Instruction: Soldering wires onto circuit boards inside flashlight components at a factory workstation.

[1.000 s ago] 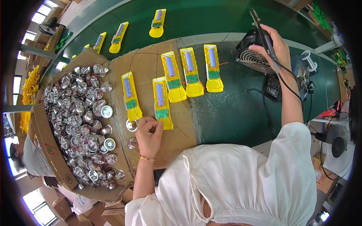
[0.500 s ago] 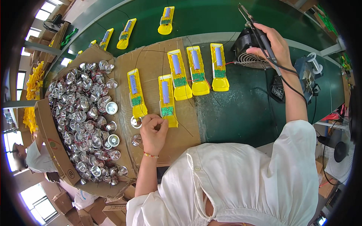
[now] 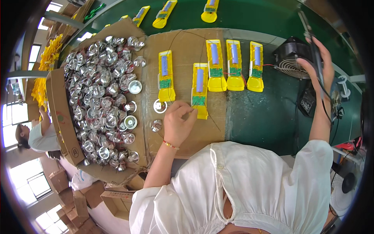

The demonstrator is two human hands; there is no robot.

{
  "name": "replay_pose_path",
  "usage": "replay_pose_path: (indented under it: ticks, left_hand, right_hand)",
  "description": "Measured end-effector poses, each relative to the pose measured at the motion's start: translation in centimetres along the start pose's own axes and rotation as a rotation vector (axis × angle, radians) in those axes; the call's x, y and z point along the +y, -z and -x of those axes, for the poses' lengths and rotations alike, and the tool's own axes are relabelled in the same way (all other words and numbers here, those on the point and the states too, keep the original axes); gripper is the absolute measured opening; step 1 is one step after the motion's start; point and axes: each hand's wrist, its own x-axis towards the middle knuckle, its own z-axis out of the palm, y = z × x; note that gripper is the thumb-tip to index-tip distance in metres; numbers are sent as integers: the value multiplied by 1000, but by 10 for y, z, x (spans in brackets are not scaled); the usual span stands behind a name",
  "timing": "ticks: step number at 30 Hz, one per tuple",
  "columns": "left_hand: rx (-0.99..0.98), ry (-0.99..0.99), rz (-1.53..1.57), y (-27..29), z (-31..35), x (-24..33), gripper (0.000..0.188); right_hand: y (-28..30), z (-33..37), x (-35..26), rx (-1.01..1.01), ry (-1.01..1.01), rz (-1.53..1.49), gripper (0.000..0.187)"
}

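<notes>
My left hand (image 3: pixel 178 123) is pinched closed at the lower left edge of a yellow flashlight housing (image 3: pixel 201 113) lying on cardboard. Whatever sits between its fingertips is too small to make out; thin dark wires run close by. That housing carries a purple battery cell (image 3: pixel 200 80) and a green circuit board (image 3: pixel 199 100). In my right hand (image 3: pixel 324 66) is a soldering iron (image 3: pixel 316 54), tip pointing up and away, its cable running down along my forearm. A similar housing (image 3: pixel 165 76) lies to the left, and three more (image 3: pixel 235 66) stand in a row to the right.
A cardboard box (image 3: pixel 64 117) at left is heaped with shiny reflector cups (image 3: pixel 105 101). Two loose cups (image 3: pixel 156 125) lie near my left hand. A black fan with a wire grille (image 3: pixel 292 58) and a solder spool (image 3: pixel 343 84) are at right. More housings (image 3: pixel 210 11) lie along the far side.
The whole view has shifted, so the bench appears farther right and higher. My left hand stays pinched at the same housing. The soldering iron, still in my right hand, sits slightly farther right of the fan.
</notes>
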Motion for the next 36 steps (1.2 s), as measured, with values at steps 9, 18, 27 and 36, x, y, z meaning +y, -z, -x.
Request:
replay_pose_path:
  ticks: [9, 18, 27, 36]
  left_hand:
    - [-82, 20, -403, 6, -14, 0, 17]
    - [224, 196, -384, 193, -13, 31, 14]
    - [763, 735, -676, 481, 23, -134, 25]
    - [442, 985, -1101, 486, -27, -213, 53]
  right_hand:
    - [-101, 119, -73, -66, -566, -759, 18]
    - [-113, 132, -59, -221, -405, -709, 18]
    - [-130, 127, -84, -297, -422, -634, 17]
    - [-123, 129, -99, -326, -450, -560, 16]
